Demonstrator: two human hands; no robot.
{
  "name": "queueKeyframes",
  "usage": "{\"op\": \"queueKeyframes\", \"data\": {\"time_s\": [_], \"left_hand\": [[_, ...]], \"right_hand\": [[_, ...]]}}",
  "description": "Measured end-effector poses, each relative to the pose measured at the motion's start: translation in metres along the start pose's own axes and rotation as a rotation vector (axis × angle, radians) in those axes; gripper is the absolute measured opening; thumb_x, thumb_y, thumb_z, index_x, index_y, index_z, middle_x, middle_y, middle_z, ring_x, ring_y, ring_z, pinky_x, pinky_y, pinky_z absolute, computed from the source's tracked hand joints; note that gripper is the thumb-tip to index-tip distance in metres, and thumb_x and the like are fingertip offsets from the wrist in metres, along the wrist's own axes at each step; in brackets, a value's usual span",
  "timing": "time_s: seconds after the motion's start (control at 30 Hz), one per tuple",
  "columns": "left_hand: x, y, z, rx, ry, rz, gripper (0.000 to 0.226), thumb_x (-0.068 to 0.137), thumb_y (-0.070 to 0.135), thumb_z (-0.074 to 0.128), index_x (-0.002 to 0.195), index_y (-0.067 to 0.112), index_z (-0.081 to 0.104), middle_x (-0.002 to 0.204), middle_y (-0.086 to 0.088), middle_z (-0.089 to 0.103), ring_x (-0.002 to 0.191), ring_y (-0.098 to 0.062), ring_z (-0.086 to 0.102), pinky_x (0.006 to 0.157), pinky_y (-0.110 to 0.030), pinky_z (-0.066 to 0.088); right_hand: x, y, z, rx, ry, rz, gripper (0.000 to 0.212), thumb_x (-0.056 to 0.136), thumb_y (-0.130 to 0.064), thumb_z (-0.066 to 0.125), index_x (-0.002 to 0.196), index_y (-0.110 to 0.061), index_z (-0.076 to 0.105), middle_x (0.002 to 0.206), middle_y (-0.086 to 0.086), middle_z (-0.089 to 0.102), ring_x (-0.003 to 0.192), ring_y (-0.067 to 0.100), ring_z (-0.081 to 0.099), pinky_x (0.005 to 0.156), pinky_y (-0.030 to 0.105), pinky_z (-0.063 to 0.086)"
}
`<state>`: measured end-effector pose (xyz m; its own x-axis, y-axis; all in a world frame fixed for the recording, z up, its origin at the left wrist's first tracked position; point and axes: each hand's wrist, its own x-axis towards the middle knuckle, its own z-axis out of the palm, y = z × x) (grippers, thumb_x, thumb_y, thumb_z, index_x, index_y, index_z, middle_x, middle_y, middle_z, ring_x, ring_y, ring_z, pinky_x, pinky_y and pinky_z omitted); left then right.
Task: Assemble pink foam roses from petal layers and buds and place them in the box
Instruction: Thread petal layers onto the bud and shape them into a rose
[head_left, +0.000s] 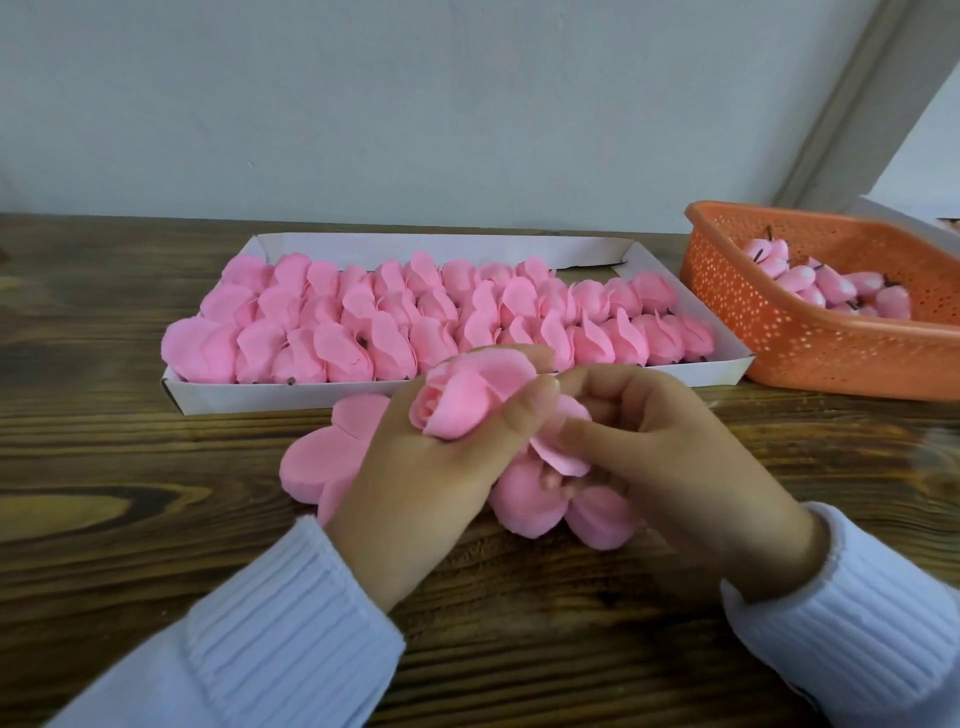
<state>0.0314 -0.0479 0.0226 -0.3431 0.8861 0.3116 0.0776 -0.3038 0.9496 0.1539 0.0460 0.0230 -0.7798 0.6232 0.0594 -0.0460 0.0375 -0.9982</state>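
Head view: wrapping step judged in hand. Rose (457, 405) is held in left grip (431, 467); loose petal (563, 457) is pinched by right grip (670, 441). Next, petal probably needs pressing closed before the box (270, 397).

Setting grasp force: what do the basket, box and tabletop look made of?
Basket: orange plastic, likely; moulded perforated walls, slight sheen. Box: white card, matte; folded corner flaps. Tabletop: dark wood or wood-look laminate; grain and knots show.

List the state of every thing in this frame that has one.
Box, open, nearly full of roses, back right corner bare.
Basket, partly filled with buds.
Rose, half wrapped, gripped by left hand.
Right hand, pinching a loose petal.
Petal stack, flat on table.
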Motion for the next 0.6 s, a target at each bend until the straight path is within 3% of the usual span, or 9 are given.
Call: {"op": "queueKeyframes", "data": {"time_s": [0.1, 0.17, 0.23, 0.37, 0.47, 0.5, 0.6], "left_hand": [[0.0, 0.0, 0.0, 0.044, 0.075, -0.025, 0.02, 0.07, 0.043, 0.054, 0.075, 0.026, 0.062, 0.032, 0.02, 0.047, 0.032, 0.013, 0.046, 0.04, 0.002, 0.031], [0.002, -0.002, -0.001, 0.044, 0.082, -0.019, 0.031, 0.067, 0.045, 0.055, 0.09, 0.027, 0.066, 0.035, 0.024, 0.048, 0.037, 0.015, 0.048, 0.042, 0.003, 0.031], [0.002, -0.003, -0.001, 0.041, 0.08, -0.015, 0.03, 0.068, 0.043, 0.056, 0.092, 0.027, 0.066, 0.038, 0.026, 0.05, 0.039, 0.015, 0.049, 0.043, 0.003, 0.032], [0.0, -0.004, 0.001, 0.041, 0.004, 0.042, 0.015, 0.073, 0.035, 0.058, 0.081, 0.026, 0.067, 0.043, 0.025, 0.055, 0.044, 0.016, 0.052, 0.047, 0.003, 0.034], [-0.002, -0.012, -0.001, 0.009, 0.081, -0.043, 0.021, 0.053, 0.046, 0.064, 0.072, 0.037, 0.064, 0.06, 0.036, 0.061, 0.061, 0.02, 0.058, 0.054, 0.002, 0.041], [-0.002, -0.013, -0.002, 0.012, 0.07, -0.059, 0.03, 0.05, 0.048, 0.066, 0.077, 0.035, 0.063, 0.067, 0.033, 0.065, 0.067, 0.017, 0.062, 0.058, -0.001, 0.044], [0.0, -0.013, 0.0, 0.122, -0.042, -0.058, 0.037, 0.065, 0.042, 0.07, 0.094, 0.019, 0.07, 0.086, 0.003, 0.074, 0.082, -0.005, 0.069, 0.071, -0.014, 0.053]], "right_hand": [[-0.001, 0.003, 0.001, -0.242, 0.118, -0.234, 0.008, 0.081, -0.003, 0.071, 0.087, -0.007, 0.067, 0.073, 0.0, 0.072, 0.064, 0.013, 0.068, 0.059, 0.022, 0.055], [-0.003, 0.006, 0.001, -0.398, 0.194, -0.381, 0.013, 0.082, -0.003, 0.072, 0.088, -0.014, 0.068, 0.078, -0.004, 0.072, 0.069, 0.008, 0.069, 0.062, 0.019, 0.053], [-0.005, 0.006, 0.002, -0.488, 0.249, -0.504, 0.014, 0.08, -0.008, 0.072, 0.089, -0.017, 0.067, 0.082, -0.007, 0.072, 0.072, 0.006, 0.068, 0.064, 0.015, 0.052], [-0.007, 0.003, 0.004, -0.529, 0.298, -0.659, 0.013, 0.081, -0.011, 0.071, 0.089, -0.019, 0.065, 0.084, -0.01, 0.069, 0.071, 0.001, 0.066, 0.064, 0.01, 0.048], [-0.008, 0.001, 0.005, -0.46, 0.312, -0.678, 0.009, 0.082, -0.017, 0.068, 0.088, -0.02, 0.062, 0.081, -0.008, 0.068, 0.066, -0.001, 0.065, 0.06, 0.007, 0.045], [-0.009, 0.001, 0.005, -0.416, 0.314, -0.667, 0.009, 0.081, -0.017, 0.068, 0.088, -0.019, 0.062, 0.08, -0.006, 0.068, 0.065, 0.001, 0.065, 0.06, 0.008, 0.046], [-0.008, 0.001, 0.004, -0.325, 0.276, -0.66, 0.011, 0.082, -0.011, 0.068, 0.089, -0.016, 0.061, 0.08, -0.006, 0.068, 0.067, 0.001, 0.065, 0.062, 0.012, 0.049]]}}
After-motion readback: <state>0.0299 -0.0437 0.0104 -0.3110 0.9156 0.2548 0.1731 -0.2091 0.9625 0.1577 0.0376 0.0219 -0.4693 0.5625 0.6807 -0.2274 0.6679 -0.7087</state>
